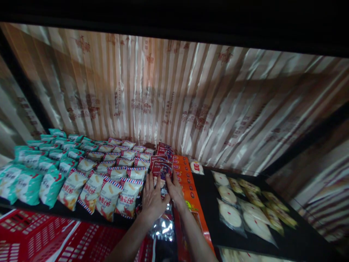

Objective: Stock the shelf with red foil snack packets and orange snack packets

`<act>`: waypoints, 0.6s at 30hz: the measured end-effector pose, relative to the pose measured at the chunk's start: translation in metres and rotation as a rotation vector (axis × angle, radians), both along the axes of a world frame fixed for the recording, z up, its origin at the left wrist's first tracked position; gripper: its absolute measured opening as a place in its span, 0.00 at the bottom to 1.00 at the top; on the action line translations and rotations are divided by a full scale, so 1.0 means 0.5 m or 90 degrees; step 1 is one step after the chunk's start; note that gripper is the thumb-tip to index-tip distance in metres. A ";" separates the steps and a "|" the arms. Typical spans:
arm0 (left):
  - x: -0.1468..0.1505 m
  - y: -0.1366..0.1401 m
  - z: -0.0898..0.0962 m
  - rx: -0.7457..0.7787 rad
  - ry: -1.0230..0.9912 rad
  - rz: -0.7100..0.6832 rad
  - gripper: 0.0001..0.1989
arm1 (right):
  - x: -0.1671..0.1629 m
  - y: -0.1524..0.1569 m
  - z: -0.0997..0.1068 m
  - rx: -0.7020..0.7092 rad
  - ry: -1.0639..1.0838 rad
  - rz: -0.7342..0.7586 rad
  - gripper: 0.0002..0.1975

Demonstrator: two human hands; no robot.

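Observation:
My left hand lies palm down with its fingers stretched out, against the lower part of a dark maroon snack packet on the shelf. From the other side, my right hand rests on the same packet's lower right, fingers extended. More maroon packets stand behind it. Beneath my wrists lies a shiny silver and dark package, partly covered by my arms. An orange strip-like package runs along the right side of my right hand.
Rows of white snack bags and teal bags fill the shelf's left. Flat bags of round pale food and yellowish packets lie right on the black shelf. Red baskets sit below; patterned sheeting hangs behind.

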State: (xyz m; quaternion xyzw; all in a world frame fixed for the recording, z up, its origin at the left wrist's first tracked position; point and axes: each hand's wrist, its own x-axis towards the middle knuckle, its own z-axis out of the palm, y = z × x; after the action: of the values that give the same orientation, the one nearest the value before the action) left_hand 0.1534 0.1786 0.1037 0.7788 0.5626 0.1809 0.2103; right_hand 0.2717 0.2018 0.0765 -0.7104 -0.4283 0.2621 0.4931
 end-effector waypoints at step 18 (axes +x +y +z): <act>0.012 0.094 0.033 -0.102 -0.187 0.127 0.32 | 0.007 0.010 -0.026 0.035 -0.036 -0.031 0.36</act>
State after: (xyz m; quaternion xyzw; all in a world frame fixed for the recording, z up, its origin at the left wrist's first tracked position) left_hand 0.1596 0.2255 0.1201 0.6652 0.6127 0.2671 0.3327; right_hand 0.2753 0.2068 0.0634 -0.7137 -0.4321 0.2177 0.5064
